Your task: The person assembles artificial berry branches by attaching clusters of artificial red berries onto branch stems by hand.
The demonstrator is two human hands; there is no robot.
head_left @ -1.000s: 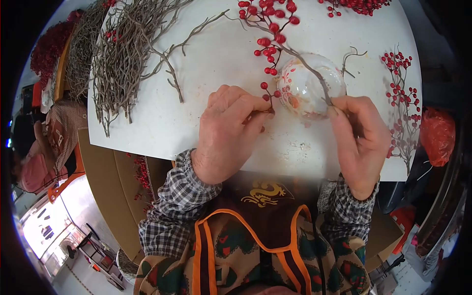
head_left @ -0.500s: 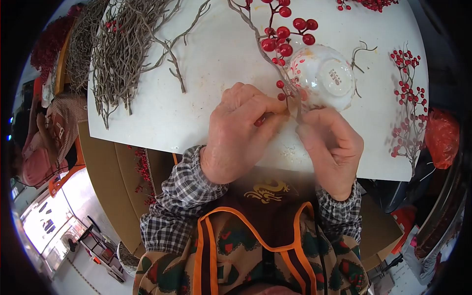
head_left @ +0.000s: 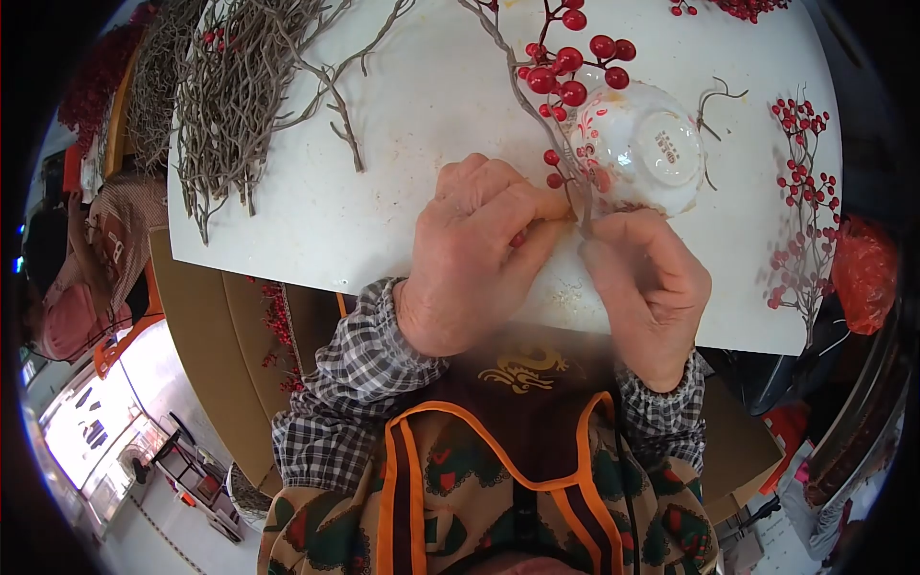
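A grey-brown twig (head_left: 518, 88) with a sprig of glossy red berries (head_left: 569, 63) alongside it runs from the top edge down to my fingers. My left hand (head_left: 479, 251) is closed, thumb and forefinger pinching near the stems' lower end; a red berry (head_left: 518, 238) peeks out between its fingers. Close beside it, my right hand (head_left: 655, 283) pinches the bottom end of the twig between thumb and forefinger. The exact contact between the fingertips is partly blurred. Just behind the hands, an upturned white bowl (head_left: 628, 129) with a red pattern lies on the white table (head_left: 402, 115).
A heap of bare twigs (head_left: 235, 105) covers the table's left side. At the right edge lies a berry branch (head_left: 808, 182), with a red plastic bag (head_left: 864, 273) beyond it. Small twig scraps (head_left: 709, 113) lie by the bowl. A cardboard box (head_left: 216, 326) stands below the table edge.
The table and bowl appear shifted slightly right in the view. The berry sprig has moved a little right and down; both hands keep their pinch with fingertips close together.
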